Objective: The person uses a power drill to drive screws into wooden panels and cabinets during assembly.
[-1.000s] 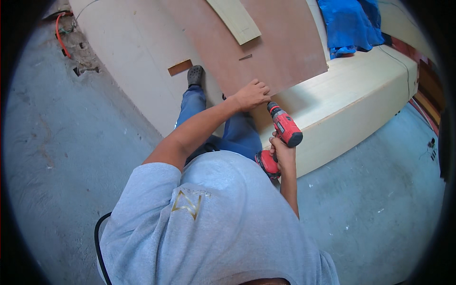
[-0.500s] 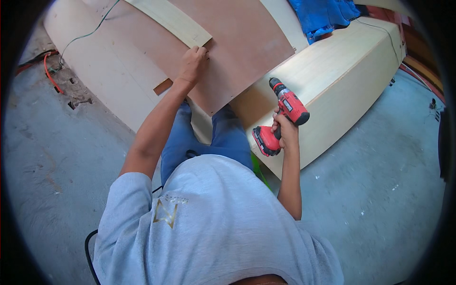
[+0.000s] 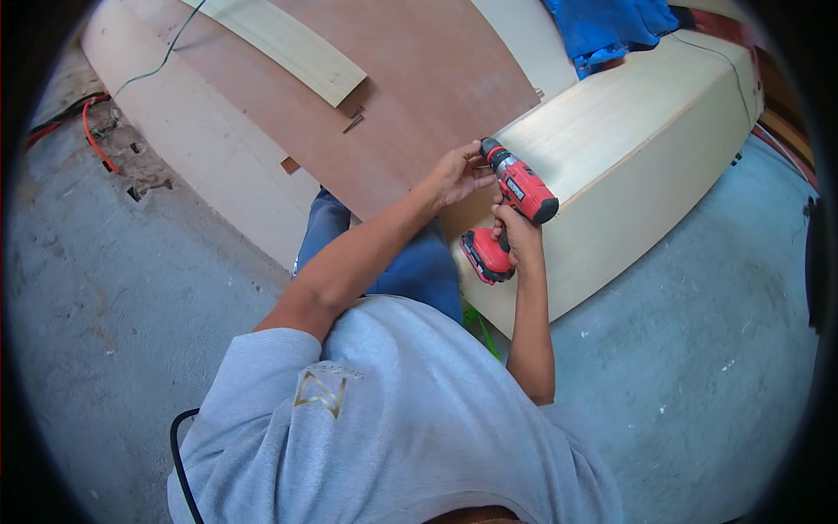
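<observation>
My right hand (image 3: 518,234) is wrapped round the handle of a red and black cordless drill (image 3: 527,190), whose chuck points up and to the left. My left hand (image 3: 460,175) is at the front of the chuck, fingers bent and fingertips against its tip. Whatever they pinch there is too small to make out. Beneath that hand lies a reddish-brown plywood panel (image 3: 393,113). On it rest a pale wooden strip (image 3: 297,48) and, just off the strip's near end, a couple of small dark slender pieces (image 3: 353,124), perhaps screws.
A long pale wooden box-like piece (image 3: 602,166) stands to the right, with a blue cloth (image 3: 611,31) at its far end. A thin green cable (image 3: 153,72) crosses the far left. Orange and black cords (image 3: 92,131) lie on the grey floor (image 3: 131,288).
My left hand has left the end of the pale strip and moved right to the drill's chuck. Small dark pieces now show beside the strip. The drill stays in my right hand.
</observation>
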The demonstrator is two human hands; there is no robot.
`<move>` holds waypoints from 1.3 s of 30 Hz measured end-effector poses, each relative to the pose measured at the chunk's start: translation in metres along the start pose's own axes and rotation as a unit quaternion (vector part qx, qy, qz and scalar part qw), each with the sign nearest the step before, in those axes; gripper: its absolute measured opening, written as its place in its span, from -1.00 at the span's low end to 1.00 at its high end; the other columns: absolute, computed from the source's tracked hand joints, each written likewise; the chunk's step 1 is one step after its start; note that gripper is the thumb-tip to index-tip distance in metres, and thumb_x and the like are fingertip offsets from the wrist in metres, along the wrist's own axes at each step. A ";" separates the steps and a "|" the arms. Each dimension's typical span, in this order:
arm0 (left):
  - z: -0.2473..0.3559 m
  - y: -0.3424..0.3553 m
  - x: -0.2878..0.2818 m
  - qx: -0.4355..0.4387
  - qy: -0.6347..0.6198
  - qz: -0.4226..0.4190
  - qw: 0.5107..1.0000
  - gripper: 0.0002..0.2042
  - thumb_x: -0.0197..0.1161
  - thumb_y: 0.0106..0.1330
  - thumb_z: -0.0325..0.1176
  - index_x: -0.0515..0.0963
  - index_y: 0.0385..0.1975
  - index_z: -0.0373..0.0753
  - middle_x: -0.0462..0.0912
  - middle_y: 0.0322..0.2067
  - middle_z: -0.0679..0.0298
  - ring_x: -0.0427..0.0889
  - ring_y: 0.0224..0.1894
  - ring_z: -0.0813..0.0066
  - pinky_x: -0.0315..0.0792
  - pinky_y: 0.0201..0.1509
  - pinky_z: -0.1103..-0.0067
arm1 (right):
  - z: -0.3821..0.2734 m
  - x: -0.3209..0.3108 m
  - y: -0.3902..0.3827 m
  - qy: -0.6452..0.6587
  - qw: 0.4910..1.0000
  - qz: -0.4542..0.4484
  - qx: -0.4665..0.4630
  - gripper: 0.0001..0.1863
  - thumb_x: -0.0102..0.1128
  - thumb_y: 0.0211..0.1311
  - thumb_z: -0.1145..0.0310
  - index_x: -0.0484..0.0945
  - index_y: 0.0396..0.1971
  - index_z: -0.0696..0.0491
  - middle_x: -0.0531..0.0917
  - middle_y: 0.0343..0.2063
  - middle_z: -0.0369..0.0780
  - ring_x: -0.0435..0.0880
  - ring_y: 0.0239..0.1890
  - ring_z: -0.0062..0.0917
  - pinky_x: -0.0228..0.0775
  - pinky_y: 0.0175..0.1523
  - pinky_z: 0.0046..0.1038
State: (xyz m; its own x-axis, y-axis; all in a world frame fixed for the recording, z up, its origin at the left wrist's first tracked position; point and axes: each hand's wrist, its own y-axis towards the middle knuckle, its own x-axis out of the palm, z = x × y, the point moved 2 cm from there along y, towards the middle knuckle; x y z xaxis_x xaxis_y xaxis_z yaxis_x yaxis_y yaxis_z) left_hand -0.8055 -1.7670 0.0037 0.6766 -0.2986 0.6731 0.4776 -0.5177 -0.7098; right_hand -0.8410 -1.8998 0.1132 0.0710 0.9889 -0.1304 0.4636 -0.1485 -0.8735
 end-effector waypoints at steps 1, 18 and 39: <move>0.002 0.007 -0.005 0.001 -0.002 0.002 1.000 -0.74 0.17 0.42 -0.27 0.49 0.00 -0.25 0.60 -0.14 0.16 0.62 -0.11 0.23 0.54 0.07 0.31 | 0.002 0.002 0.002 -0.001 1.000 -0.001 0.002 -0.81 0.23 0.09 0.52 0.53 -0.25 0.09 0.49 -0.60 -0.35 0.41 -0.71 -0.71 0.29 -0.61 -0.63; -0.002 -0.041 0.057 0.505 0.591 0.165 0.607 -0.54 0.12 0.40 -0.01 0.52 -0.06 -0.37 0.58 -0.07 -0.01 0.60 -0.02 0.10 0.42 0.19 0.19 | -0.009 -0.012 0.006 -0.193 0.981 0.030 0.000 -0.75 0.23 0.19 0.47 0.49 -0.12 0.08 0.53 -0.55 -0.32 0.46 -0.64 -0.67 0.39 -0.52 -0.56; 0.008 -0.057 0.124 0.454 0.661 -0.162 0.576 -0.61 0.27 0.02 -0.04 0.48 -0.69 -0.29 0.51 -0.63 0.07 0.50 -0.45 0.04 0.36 -0.26 0.24 | -0.036 0.016 -0.011 -0.113 0.992 0.043 -0.022 -0.79 0.24 0.31 0.38 0.43 -0.14 0.01 0.50 -0.56 -0.32 0.49 -0.68 -0.62 0.36 -0.61 -0.55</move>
State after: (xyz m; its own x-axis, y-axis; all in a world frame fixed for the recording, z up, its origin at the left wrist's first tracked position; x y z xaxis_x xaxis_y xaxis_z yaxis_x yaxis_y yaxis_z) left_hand -0.7442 -1.7683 0.1263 -0.2608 -0.9638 -0.0550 0.9606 -0.2647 0.0848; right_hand -0.8129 -1.8829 0.1374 -0.0858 0.9469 -0.3099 0.5037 -0.2272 -0.8335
